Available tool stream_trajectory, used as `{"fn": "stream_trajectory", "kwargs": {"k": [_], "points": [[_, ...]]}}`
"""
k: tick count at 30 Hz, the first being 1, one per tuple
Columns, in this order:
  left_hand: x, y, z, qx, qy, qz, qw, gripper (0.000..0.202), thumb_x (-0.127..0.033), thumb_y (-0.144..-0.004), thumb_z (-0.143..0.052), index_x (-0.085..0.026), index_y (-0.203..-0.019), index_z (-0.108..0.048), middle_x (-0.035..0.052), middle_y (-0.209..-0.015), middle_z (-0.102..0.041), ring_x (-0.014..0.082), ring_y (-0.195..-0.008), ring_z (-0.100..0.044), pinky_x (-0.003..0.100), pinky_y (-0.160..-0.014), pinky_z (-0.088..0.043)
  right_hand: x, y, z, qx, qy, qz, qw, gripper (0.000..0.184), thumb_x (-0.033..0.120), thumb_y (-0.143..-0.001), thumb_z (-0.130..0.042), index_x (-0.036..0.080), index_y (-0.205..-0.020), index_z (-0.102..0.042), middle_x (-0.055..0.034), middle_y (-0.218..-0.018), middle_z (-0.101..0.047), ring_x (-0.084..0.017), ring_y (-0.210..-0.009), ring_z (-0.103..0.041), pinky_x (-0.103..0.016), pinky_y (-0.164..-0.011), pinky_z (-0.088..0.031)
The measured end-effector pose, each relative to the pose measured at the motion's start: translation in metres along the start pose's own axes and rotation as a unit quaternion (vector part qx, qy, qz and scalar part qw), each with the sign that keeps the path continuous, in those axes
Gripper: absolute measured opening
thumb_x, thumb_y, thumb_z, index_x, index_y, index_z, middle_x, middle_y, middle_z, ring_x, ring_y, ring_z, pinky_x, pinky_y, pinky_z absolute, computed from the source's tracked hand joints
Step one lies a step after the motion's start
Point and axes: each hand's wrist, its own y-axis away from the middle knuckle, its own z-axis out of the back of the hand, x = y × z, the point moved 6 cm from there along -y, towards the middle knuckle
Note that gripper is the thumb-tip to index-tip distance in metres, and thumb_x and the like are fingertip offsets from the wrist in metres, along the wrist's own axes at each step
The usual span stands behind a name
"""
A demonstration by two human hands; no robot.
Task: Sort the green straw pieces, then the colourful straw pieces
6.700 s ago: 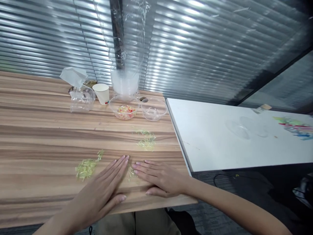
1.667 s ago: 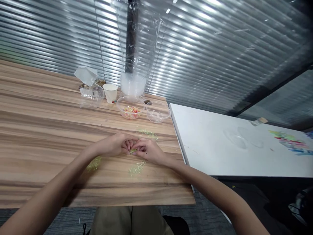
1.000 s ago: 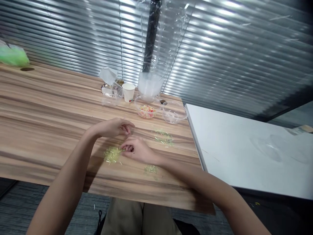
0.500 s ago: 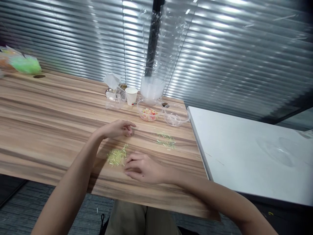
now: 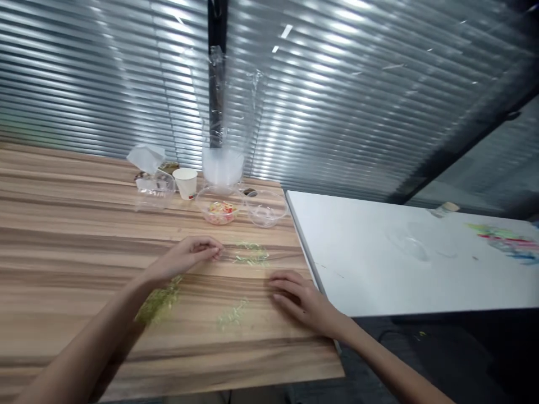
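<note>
My left hand (image 5: 191,258) is above the wooden table with thumb and fingers pinched together; what they hold, if anything, is too small to make out. Its fingertips are just left of a loose ring of thin pale-green strips (image 5: 252,255). Under my left forearm lies a larger heap of yellow-green strips (image 5: 162,300), partly covered by it. My right hand (image 5: 301,297) is low over the table near its right edge, fingers apart, with nothing visible in them. Left of that hand lies a small, blurred cluster of strips (image 5: 233,315).
At the back stand a clear bowl (image 5: 202,202) with red and yellow bits, another clear bowl (image 5: 273,219), a paper cup (image 5: 185,182), a stack of clear containers (image 5: 223,165) and a tissue pack (image 5: 147,158). A white table (image 5: 353,252) adjoins on the right, holding colourful strips (image 5: 509,241).
The view has swung right. My right hand has moved right, away from the heap, and a small cluster now lies between. My left hand has shifted toward the ring of strips, its fingers drawn together.
</note>
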Motion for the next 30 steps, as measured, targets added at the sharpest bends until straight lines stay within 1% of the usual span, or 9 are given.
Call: {"fn": "stream_trajectory", "kwargs": {"k": [2, 4, 7, 9, 12, 16, 19, 23, 30], "points": [[-0.005, 0.0, -0.013, 0.002, -0.063, -0.026, 0.998, 0.029, -0.042, -0.091, -0.052, -0.018, -0.098, -0.067, 0.0053, -0.098, -0.071, 0.0216, -0.093, -0.065, 0.035, -0.087, -0.051, -0.016, 0.017, 0.002, -0.02, 0.041, -0.04, 0.998, 0.033, 0.022, -0.094, -0.052, 0.022, -0.126, -0.057, -0.013, -0.131, -0.056, -0.024, -0.124, -0.053, -0.042, -0.103, -0.049], [-0.008, 0.001, -0.027, -0.006, -0.132, -0.064, 0.989, 0.03, -0.041, -0.093, -0.048, -0.019, -0.102, -0.067, 0.0064, -0.104, -0.07, 0.0223, -0.095, -0.065, 0.035, -0.086, -0.051, -0.021, 0.021, 0.0, -0.024, 0.062, -0.044, 0.997, 0.038, 0.022, -0.094, -0.051, 0.022, -0.133, -0.052, -0.0138, -0.134, -0.054, -0.024, -0.127, -0.05, -0.044, -0.105, -0.047], [-0.003, 0.001, -0.044, -0.026, -0.215, -0.101, 0.971, 0.033, -0.038, -0.094, -0.046, -0.019, -0.113, -0.063, 0.0089, -0.107, -0.068, 0.0236, -0.098, -0.063, 0.038, -0.088, -0.051, -0.018, 0.008, -0.009, -0.007, 0.071, -0.015, 0.997, 0.042, 0.023, -0.094, -0.051, 0.022, -0.136, -0.047, -0.0134, -0.134, -0.053, -0.025, -0.129, -0.047, -0.045, -0.106, -0.045], [0.005, 0.0, -0.051, -0.03, -0.247, -0.106, 0.963, 0.035, -0.036, -0.092, -0.049, -0.018, -0.12, -0.059, 0.0111, -0.116, -0.065, 0.026, -0.109, -0.06, 0.041, -0.095, -0.048, -0.017, -0.006, -0.012, -0.012, 0.07, 0.008, 0.997, 0.04, 0.024, -0.095, -0.051, 0.02, -0.134, -0.047, -0.0141, -0.134, -0.051, -0.025, -0.129, -0.045, -0.046, -0.107, -0.045], [0.014, -0.002, -0.053, -0.036, -0.26, -0.106, 0.959, 0.036, -0.033, -0.089, -0.054, -0.019, -0.122, -0.056, 0.0119, -0.126, -0.059, 0.0275, -0.118, -0.055, 0.043, -0.1, -0.045, -0.021, -0.025, -0.013, -0.059, 0.09, 0.013, 0.994, 0.04, 0.022, -0.094, -0.051, 0.017, -0.133, -0.047, -0.0163, -0.132, -0.049, -0.029, -0.131, -0.04, -0.052, -0.108, -0.042], [0.014, -0.003, -0.05, -0.055, -0.232, -0.107, 0.965, 0.037, -0.031, -0.088, -0.055, -0.021, -0.123, -0.051, 0.009, -0.115, -0.062, 0.0244, -0.105, -0.06, 0.039, -0.091, -0.05, -0.02, -0.035, -0.018, -0.046, 0.097, 0.043, 0.993, 0.039, 0.022, -0.093, -0.051, 0.013, -0.131, -0.047, -0.0186, -0.13, -0.05, -0.031, -0.132, -0.036, -0.055, -0.108, -0.039], [0.01, -0.002, -0.051, -0.071, -0.224, -0.101, 0.967, 0.042, -0.029, -0.089, -0.054, -0.023, -0.129, -0.045, 0.0068, -0.112, -0.062, 0.0221, -0.097, -0.061, 0.036, -0.085, -0.052, -0.02, -0.036, -0.016, -0.042, 0.078, 0.044, 0.995, 0.039, 0.021, -0.093, -0.052, 0.013, -0.131, -0.047, -0.0182, -0.127, -0.051, -0.03, -0.129, -0.039, -0.053, -0.107, -0.041], [0.01, -0.001, -0.054, -0.094, -0.221, -0.088, 0.967, 0.04, -0.033, -0.089, -0.056, -0.022, -0.126, -0.046, 0.0069, -0.111, -0.06, 0.0209, -0.09, -0.062, 0.034, -0.079, -0.053, -0.02, -0.034, -0.012, -0.059, 0.049, 0.03, 0.997, 0.039, 0.018, -0.093, -0.051, 0.016, -0.132, -0.046, -0.0157, -0.126, -0.052, -0.028, -0.124, -0.044, -0.05, -0.104, -0.044], [0.013, 0.003, -0.056, -0.103, -0.206, -0.087, 0.969, 0.039, -0.035, -0.09, -0.056, -0.023, -0.126, -0.047, 0.005, -0.107, -0.063, 0.0213, -0.094, -0.063, 0.036, -0.083, -0.053, -0.009, -0.026, -0.009, -0.07, 0.047, 0.039, 0.996, 0.036, 0.016, -0.092, -0.051, 0.014, -0.128, -0.049, -0.0162, -0.123, -0.055, -0.028, -0.121, -0.047, -0.05, -0.102, -0.047]]}}
